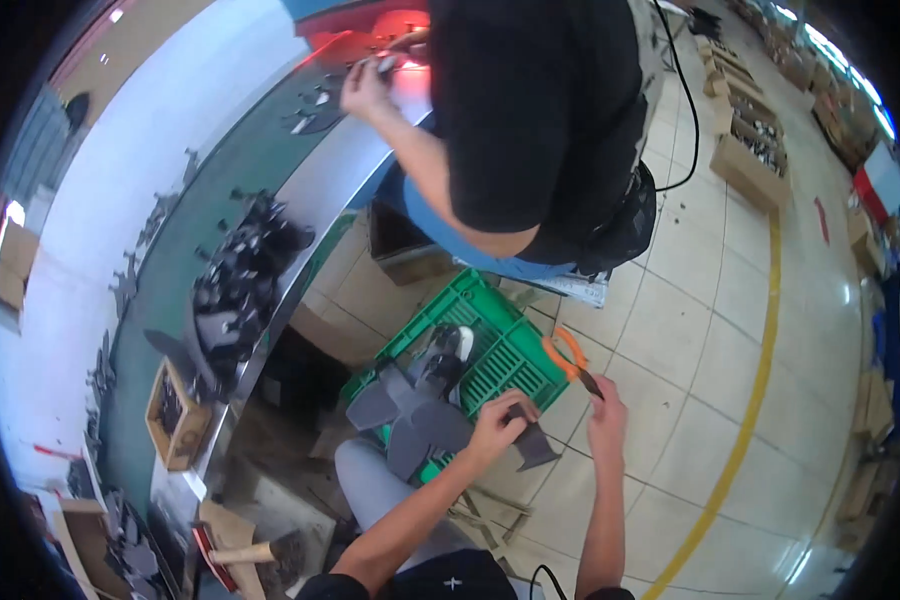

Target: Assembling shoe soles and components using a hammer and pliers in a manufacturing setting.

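Right beside a slatted green plastic crate, the left grip is closed around a flat dark grey piece, held out over the tiled floor. The right grip is clamped on the dark end of an orange-handled hand tool, handles pointing away. Some grey paddle-shaped blades lie across the crate, and black parts are heaped on the long green surface off to the left

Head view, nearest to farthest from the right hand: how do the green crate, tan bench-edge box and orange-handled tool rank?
1. Orange-handled tool, in the right hand.
2. Green crate, to the hand's left.
3. Tan box, far left on the bench.
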### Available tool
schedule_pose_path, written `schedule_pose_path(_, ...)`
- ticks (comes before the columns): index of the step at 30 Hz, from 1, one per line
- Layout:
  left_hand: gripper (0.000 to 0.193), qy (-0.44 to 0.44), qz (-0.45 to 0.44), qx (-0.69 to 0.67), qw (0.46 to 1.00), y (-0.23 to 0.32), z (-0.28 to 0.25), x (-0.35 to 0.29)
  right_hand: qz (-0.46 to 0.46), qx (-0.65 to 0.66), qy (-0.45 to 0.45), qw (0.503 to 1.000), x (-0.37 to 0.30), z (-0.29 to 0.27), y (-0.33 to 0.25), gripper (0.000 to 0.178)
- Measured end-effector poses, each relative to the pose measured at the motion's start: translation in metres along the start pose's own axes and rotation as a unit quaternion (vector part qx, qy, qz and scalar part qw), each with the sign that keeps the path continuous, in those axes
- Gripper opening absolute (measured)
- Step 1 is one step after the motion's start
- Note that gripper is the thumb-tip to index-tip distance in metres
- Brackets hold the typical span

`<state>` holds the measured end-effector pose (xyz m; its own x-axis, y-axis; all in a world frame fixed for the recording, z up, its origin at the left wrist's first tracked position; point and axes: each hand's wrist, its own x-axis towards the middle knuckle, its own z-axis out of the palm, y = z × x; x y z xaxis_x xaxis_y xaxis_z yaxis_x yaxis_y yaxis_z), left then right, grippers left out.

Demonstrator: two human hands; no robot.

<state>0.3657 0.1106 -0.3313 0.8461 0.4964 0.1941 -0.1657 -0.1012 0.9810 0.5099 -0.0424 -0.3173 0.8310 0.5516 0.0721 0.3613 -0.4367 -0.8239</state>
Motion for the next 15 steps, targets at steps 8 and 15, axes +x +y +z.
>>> schedule_pose_path(8, 0.025, 0.025, -0.144, -0.187, 0.971, 0.215, -0.075, -0.128, -0.184, -0.381, -0.133, 0.896, 0.015, 0.100, -0.034, 0.035)
schedule_pose_path(15, 0.027, 0.111, -0.121, -0.266, 0.950, 0.329, -0.110, -0.237, -0.175, 0.249, -0.461, 0.834, -0.109, 0.067, -0.316, 0.035)
